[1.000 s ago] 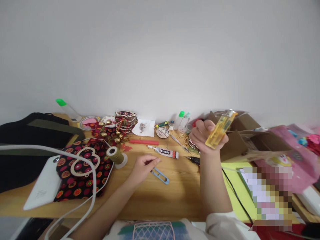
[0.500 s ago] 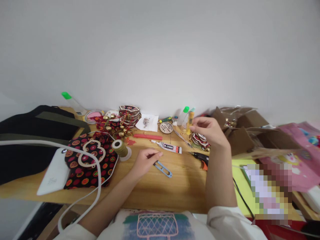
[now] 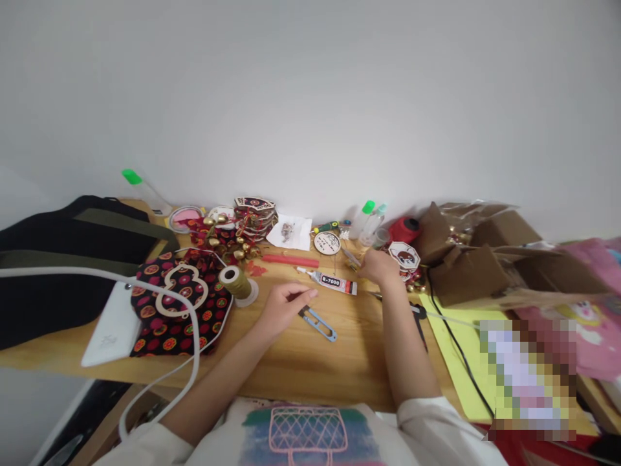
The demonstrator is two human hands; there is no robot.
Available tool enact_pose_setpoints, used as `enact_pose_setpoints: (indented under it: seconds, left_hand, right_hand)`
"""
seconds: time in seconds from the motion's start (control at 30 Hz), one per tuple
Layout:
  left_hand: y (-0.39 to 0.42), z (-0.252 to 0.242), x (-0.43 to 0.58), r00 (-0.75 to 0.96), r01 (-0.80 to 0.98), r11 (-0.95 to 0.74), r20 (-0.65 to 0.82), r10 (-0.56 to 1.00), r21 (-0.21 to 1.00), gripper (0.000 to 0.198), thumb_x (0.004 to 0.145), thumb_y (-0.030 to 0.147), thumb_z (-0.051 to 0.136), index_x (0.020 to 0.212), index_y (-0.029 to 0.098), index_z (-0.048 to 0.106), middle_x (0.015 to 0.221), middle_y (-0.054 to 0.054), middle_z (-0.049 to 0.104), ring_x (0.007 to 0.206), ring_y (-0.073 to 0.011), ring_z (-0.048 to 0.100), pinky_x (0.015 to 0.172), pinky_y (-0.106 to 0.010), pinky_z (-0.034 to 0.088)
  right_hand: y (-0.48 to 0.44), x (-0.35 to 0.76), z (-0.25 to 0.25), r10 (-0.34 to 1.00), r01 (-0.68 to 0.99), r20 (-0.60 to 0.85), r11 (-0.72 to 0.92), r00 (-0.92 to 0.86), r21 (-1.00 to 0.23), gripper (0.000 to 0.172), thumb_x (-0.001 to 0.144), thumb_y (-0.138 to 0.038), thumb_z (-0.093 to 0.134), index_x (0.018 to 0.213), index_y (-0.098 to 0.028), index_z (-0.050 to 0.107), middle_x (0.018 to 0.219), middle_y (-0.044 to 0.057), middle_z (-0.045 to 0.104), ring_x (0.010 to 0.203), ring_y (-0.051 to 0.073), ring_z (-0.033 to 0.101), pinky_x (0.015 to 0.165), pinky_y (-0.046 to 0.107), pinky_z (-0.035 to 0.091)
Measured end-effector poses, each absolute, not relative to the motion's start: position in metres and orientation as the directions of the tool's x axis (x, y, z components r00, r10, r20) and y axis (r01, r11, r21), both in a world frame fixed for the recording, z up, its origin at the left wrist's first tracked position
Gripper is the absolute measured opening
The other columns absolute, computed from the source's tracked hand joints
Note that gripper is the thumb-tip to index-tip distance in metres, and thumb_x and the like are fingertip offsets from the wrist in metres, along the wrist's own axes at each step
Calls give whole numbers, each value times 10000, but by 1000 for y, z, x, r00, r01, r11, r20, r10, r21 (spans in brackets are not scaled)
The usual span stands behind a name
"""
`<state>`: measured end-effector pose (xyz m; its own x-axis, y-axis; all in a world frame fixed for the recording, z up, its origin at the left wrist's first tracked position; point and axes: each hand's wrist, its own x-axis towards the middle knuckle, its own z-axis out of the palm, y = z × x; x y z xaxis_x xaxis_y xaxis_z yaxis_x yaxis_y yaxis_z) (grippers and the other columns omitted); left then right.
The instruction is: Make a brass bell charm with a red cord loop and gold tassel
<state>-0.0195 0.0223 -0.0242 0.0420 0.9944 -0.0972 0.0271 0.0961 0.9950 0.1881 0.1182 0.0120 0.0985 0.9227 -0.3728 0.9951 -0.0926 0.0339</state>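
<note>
My left hand (image 3: 287, 305) rests above the table with thumb and forefinger pinched together; anything between them is too small to make out. Just under its fingertips lie blue thread snips (image 3: 319, 325), their tip partly hidden. My right hand (image 3: 381, 266) reaches down, fingers curled, beside a pen-like silver tool (image 3: 350, 257); what the fingers hold is hidden. Between the hands lies a B-7000 glue tube (image 3: 334, 283), its nozzle to the left. Behind it are a red stick (image 3: 291, 260) and a round wooden tag (image 3: 327, 243) with dark writing. A spool of olive thread (image 3: 237, 285) stands left.
Patterned dark fabric (image 3: 172, 336) with a wooden gourd-shaped frame (image 3: 167, 294) lies left, crossed by a white cable (image 3: 195, 336). Gold bells (image 3: 240, 249) and stacked ornaments (image 3: 255, 217) sit behind. Bottles (image 3: 371, 226), an octagonal ornament (image 3: 403, 256), a glue gun (image 3: 417, 312) and cardboard boxes (image 3: 460, 285) are right.
My right hand has come down and left, from holding up a yellow thing to the tabletop; that thing is no longer plainly visible. My left hand keeps its pinch. The view has shifted slightly.
</note>
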Motion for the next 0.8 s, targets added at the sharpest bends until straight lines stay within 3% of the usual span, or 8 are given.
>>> enact_pose_setpoints:
  seconds: [0.23,0.43,0.63,0.8]
  left_hand:
    - [23,-27,-16,38,33,99,-100,994,995,248,651,371,710,628,124,720,579,-29,608,576,-122,514,542,-232,397]
    - [27,-6,-17,57,64,85,-89,994,994,242,679,374,697,667,135,731,597,-25,612,569,-120,503,535,-235,387]
    - [44,49,-42,134,202,-155,130,982,967,192,707,344,678,689,166,748,667,-34,647,629,-127,531,606,-242,428]
    - [61,75,-64,7,251,-229,235,972,940,141,691,293,691,668,161,733,636,-12,615,592,-103,504,559,-225,398]
  right_hand:
    - [122,185,5,893,995,-440,-70,93,68,324,902,-350,561,1158,-151,573,1158,83,605,998,193,612,845,404,526]
    - [120,183,10,913,995,-396,-88,100,48,318,806,-306,650,1079,-142,649,1084,149,673,1008,258,645,785,331,510]
    - [114,183,25,941,994,-323,-109,102,-3,410,854,-479,502,1015,-150,685,965,173,712,979,287,665,734,325,490]
    - [107,182,35,957,995,-280,-91,73,-51,422,862,-482,473,1011,-146,681,965,181,706,986,307,659,740,344,484]
